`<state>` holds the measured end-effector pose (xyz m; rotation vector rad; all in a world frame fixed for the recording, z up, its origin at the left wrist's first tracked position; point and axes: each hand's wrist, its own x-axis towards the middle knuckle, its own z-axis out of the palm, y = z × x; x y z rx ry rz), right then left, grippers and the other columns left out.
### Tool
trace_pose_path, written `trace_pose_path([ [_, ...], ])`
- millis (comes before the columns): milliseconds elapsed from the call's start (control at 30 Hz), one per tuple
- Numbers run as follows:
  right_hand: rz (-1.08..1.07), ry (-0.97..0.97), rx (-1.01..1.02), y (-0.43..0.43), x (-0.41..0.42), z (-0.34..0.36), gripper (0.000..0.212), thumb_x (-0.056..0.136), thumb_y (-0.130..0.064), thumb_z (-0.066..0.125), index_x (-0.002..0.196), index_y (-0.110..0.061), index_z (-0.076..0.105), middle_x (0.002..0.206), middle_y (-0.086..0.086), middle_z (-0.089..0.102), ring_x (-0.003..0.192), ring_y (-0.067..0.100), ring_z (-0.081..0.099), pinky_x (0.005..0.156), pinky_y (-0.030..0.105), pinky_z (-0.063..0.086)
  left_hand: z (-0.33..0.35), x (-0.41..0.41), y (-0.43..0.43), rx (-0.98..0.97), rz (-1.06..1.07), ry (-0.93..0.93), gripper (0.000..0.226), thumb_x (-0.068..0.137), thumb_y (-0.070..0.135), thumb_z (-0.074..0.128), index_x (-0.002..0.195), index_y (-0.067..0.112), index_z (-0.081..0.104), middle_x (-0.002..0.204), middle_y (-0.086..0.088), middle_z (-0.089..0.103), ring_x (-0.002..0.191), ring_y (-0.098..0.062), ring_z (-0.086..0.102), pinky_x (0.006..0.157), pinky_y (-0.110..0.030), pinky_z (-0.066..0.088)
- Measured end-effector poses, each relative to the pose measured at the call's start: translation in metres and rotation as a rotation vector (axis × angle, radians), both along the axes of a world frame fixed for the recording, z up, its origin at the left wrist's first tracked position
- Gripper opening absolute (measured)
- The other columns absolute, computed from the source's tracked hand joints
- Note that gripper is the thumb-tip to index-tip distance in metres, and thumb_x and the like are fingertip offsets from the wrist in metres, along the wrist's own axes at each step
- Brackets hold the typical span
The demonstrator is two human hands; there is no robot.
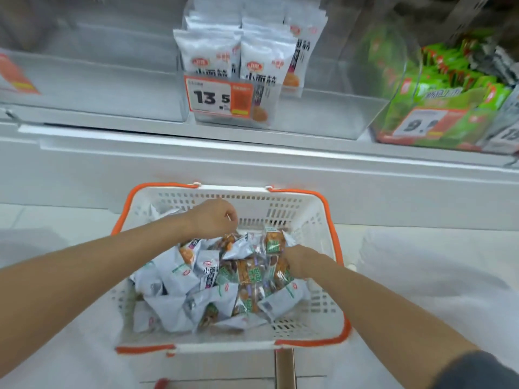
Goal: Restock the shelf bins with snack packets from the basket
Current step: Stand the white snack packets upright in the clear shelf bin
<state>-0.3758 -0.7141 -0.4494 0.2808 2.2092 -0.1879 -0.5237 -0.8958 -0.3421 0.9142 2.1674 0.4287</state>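
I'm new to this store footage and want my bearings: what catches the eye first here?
The white basket, orange-rimmed, sits low in the middle, heaped with snack packets, and the left hand and right hand are both down among them. Above it, upright white packets stand behind an orange price tag reading 13.5, with green packets to their right.

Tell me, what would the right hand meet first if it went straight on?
Probably the clear packets of orange snacks with green labels in the white orange-rimmed basket; the right hand seems already among them.
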Motion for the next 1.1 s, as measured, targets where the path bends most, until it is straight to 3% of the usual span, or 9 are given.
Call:
trace_pose_path([
  [167, 0.367, -0.037, 0.245, -0.012, 0.025, -0.026, 0.041, 0.092, -0.01, 0.057, 0.133, -0.009, 0.052, 0.129, 0.012, 0.056, 0.124, 0.031, 0.045, 0.102, 0.038, 0.035, -0.004, 0.005, 0.005, -0.029, -0.037, -0.014, 0.019, 0.095, 0.015, 0.054, 0.102, 0.009, 0.071, 0.082, 0.016, 0.057, 0.072, 0.001, 0.053, 0.058, -0.014, 0.038],
  [300, 0.395, 0.024, 0.214, -0.026, 0.018, -0.014, 0.029, 0.09, -0.001, 0.055, 0.116, -0.01, 0.064, 0.119, 0.009, 0.062, 0.111, 0.027, 0.055, 0.097, 0.039, 0.045, -0.001, 0.01, 0.001, -0.037, -0.04, -0.013, 0.02, 0.095, 0.014, 0.054, 0.106, 0.008, 0.07, 0.092, 0.007, 0.06, 0.061, 0.003, 0.046, 0.046, -0.007, 0.032],
  [400, 0.138, 0.092, 0.029, -0.035, -0.003, 0.026, 0.024, 0.092, 0.001, 0.05, 0.113, -0.004, 0.06, 0.112, 0.012, 0.065, 0.1, 0.026, 0.063, 0.084, 0.034, 0.053, 0.002, 0.011, -0.005, -0.045, -0.023, -0.032, 0.02, 0.094, 0.011, 0.057, 0.109, 0.008, 0.069, 0.083, 0.007, 0.053, 0.058, 0.001, 0.043, 0.049, -0.011, 0.035],
  [467, -0.078, 0.215, -0.081, -0.034, -0.018, 0.054, 0.021, 0.093, -0.002, 0.05, 0.111, -0.003, 0.062, 0.114, 0.013, 0.065, 0.097, 0.025, 0.065, 0.086, 0.037, 0.056, 0.003, 0.011, -0.009, -0.046, -0.046, 0.005, 0.02, 0.089, 0.013, 0.063, 0.109, 0.012, 0.067, 0.103, 0.002, 0.063, 0.071, -0.005, 0.054, 0.061, -0.018, 0.044],
  [633, -0.955, 0.412, -0.686, -0.025, -0.035, 0.127, 0.024, 0.093, -0.004, 0.059, 0.117, -0.003, 0.06, 0.086, 0.01, 0.064, 0.064, 0.02, 0.065, 0.066, 0.029, 0.059, 0.009, 0.011, -0.018, 0.02, -0.133, -0.037, 0.096, 0.073, 0.036, 0.084, 0.151, 0.024, 0.028, 0.153, 0.007, 0.032, 0.137, -0.015, 0.035, 0.108, -0.026, 0.03],
  [767, -1.365, 0.295, -1.08, -0.021, -0.044, 0.15, 0.009, 0.095, -0.011, 0.06, 0.102, -0.006, 0.063, 0.085, 0.013, 0.067, 0.074, 0.021, 0.067, 0.061, 0.026, 0.058, 0.003, 0.012, -0.021, 0.161, -0.022, -0.122, 0.103, 0.068, 0.046, 0.085, 0.15, 0.033, 0.024, 0.152, 0.011, 0.035, 0.133, -0.012, 0.041, 0.109, -0.03, 0.036],
  [900, -1.139, 0.447, -0.82, -0.015, -0.059, 0.146, 0.028, 0.098, -0.029, 0.056, 0.103, -0.003, 0.065, 0.096, 0.015, 0.065, 0.084, 0.024, 0.062, 0.074, 0.03, 0.053, 0.004, 0.006, -0.02, 0.293, 0.108, -0.136, 0.043, 0.087, 0.022, 0.07, 0.126, 0.026, 0.053, 0.11, -0.003, 0.067, 0.084, -0.018, 0.066, 0.069, -0.024, 0.052],
  [967, -0.875, 0.646, -0.636, -0.015, -0.064, 0.148, 0.035, 0.096, -0.036, 0.054, 0.096, -0.003, 0.067, 0.095, 0.015, 0.061, 0.085, 0.021, 0.055, 0.075, 0.032, 0.043, 0.005, 0.002, -0.019, 0.294, 0.147, -0.273, 0.037, 0.088, 0.022, 0.07, 0.122, 0.018, 0.057, 0.107, -0.008, 0.069, 0.089, -0.023, 0.069, 0.075, -0.028, 0.056],
  [1100, -0.719, 0.746, -0.813, -0.022, -0.063, 0.157, 0.021, 0.097, -0.028, 0.058, 0.102, -0.015, 0.074, 0.108, -0.005, 0.071, 0.093, 0.002, 0.064, 0.079, 0.013, 0.047, 0.011, 0.0, -0.019, 0.257, 0.14, -0.435, 0.04, 0.084, 0.037, 0.073, 0.11, 0.009, 0.064, 0.097, -0.009, 0.073, 0.085, -0.015, 0.072, 0.079, -0.025, 0.058],
])
